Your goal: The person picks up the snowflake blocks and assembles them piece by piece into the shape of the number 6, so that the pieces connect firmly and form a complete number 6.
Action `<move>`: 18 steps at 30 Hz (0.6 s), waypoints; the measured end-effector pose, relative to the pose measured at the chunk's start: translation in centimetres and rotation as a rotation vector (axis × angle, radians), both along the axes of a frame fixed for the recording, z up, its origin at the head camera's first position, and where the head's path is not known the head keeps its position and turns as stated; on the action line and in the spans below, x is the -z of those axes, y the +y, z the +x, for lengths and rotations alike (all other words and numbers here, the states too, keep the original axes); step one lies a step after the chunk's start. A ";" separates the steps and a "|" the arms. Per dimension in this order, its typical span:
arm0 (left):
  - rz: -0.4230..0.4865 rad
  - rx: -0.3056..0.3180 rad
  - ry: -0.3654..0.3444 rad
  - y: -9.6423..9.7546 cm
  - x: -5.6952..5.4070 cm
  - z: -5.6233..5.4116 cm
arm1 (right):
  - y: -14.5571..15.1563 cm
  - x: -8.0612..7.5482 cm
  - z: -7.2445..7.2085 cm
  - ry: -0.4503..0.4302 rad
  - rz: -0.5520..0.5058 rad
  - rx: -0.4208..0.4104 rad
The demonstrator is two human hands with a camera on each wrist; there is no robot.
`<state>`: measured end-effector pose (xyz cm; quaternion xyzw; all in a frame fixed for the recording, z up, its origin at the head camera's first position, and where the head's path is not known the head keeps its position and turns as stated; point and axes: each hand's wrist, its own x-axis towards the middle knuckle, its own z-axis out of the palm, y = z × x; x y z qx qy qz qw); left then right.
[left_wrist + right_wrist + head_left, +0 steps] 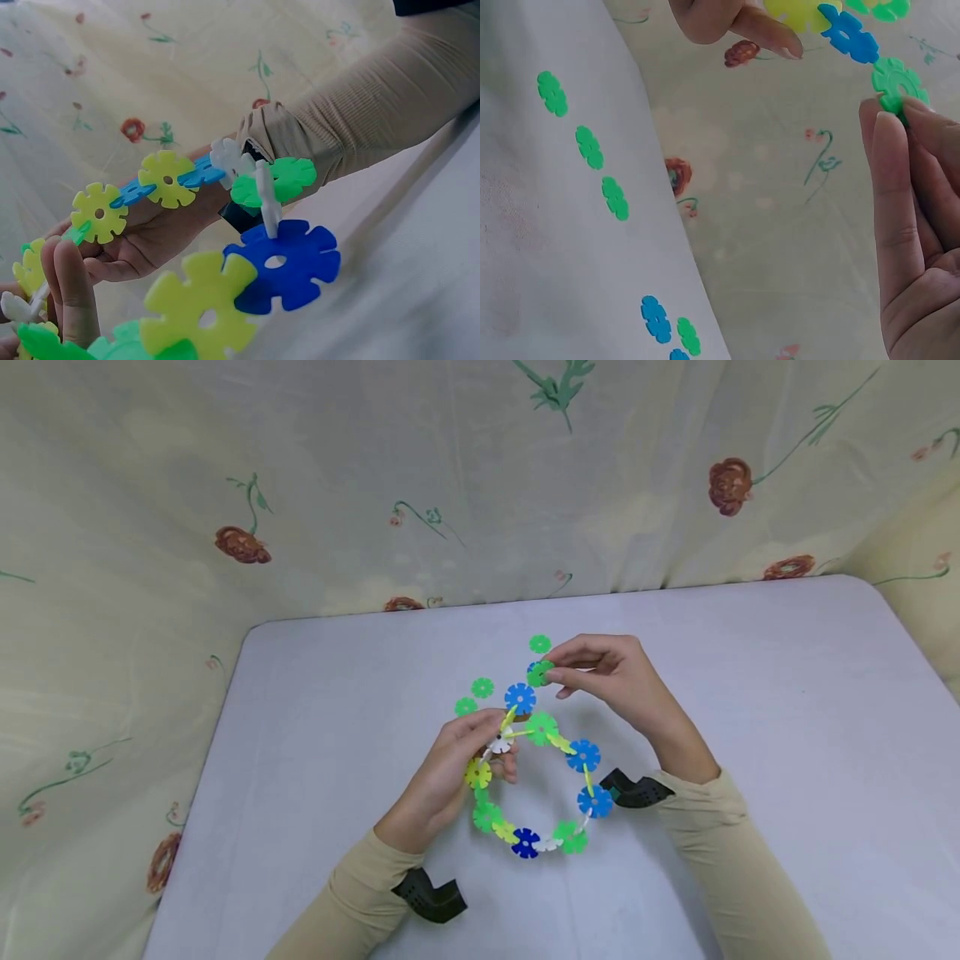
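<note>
- The ring [588,745] of notched, interlocked discs hangs from the person's left hand, between the two forearms; its colours run through green, yellow, blue and white.
- The left hand [448,762] pinches the ring at its upper left, by a white disc [498,745], fingertips together on the plastic.
- The right hand [618,681], just beyond the ring, holds a green disc [894,75] between thumb and fingers.
- A blue disc [862,46] joins a yellow disc [802,15] on a short branch off the ring's far side. The green disc is right at its free edge; whether their notches have engaged cannot be told.
- Beyond the ring, on the worktop [750,693], lie loose green discs [589,147] and a loose blue disc [658,321].
- The step in hand looks like slotting notch into notch. It would go best with the green disc turned crosswise to the blue disc, slots lined up, then pressed straight in.
- Bracing the blue disc itself with the left hand, rather than only the ring, should keep the push from twisting or popping neighbouring joints.
- A light tug outward, away from the ring, would then test the fit.
</note>
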<state>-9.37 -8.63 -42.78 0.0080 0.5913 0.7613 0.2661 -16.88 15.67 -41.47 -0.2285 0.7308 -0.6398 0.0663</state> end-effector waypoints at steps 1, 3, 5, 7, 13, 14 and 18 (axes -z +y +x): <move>0.006 0.001 -0.006 0.0 0.0 0.0 | 0.0 0.1 -0.1 0.000 -0.007 -0.006; 0.012 0.002 -0.016 0.1 0.0 0.0 | 0.1 0.2 -0.2 -0.002 -0.026 -0.022; 0.015 0.007 -0.019 0.1 0.0 0.0 | 0.1 0.3 -0.3 -0.005 -0.041 -0.042; 0.015 0.013 -0.019 0.1 0.0 0.0 | 0.0 0.5 -0.4 -0.010 -0.047 -0.057; 0.036 0.025 -0.023 0.1 0.0 0.1 | -0.3 1.1 -0.3 -0.034 -0.055 -0.068; 0.043 0.027 -0.027 0.1 0.0 0.1 | -0.3 1.1 -0.3 -0.037 -0.056 -0.068; 0.068 0.037 -0.039 0.1 0.1 0.2 | -0.4 1.3 -0.3 -0.044 -0.057 -0.073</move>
